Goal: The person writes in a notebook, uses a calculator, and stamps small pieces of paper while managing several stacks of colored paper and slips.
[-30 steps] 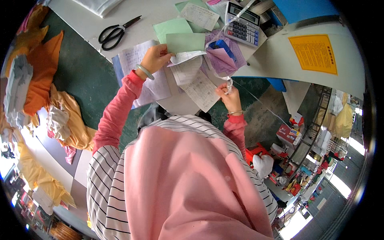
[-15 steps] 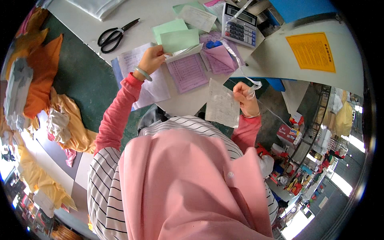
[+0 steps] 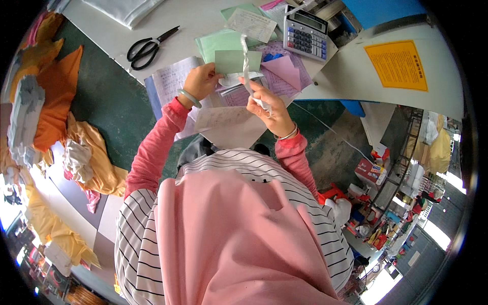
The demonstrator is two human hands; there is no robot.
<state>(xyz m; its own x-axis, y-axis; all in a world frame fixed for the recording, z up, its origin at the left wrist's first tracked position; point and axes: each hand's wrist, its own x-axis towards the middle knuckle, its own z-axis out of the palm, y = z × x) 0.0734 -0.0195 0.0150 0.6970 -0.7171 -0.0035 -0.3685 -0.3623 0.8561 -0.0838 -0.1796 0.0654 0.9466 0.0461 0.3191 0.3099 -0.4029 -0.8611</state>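
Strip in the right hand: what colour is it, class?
The strip is white; the head view shows it best.

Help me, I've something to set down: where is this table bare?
The table is bare between the scissors and the green slips, and between the scissors and the white bundle. A small near corner below the loose sheet is free too. It's crowded around the left hand, right hand and calculator.
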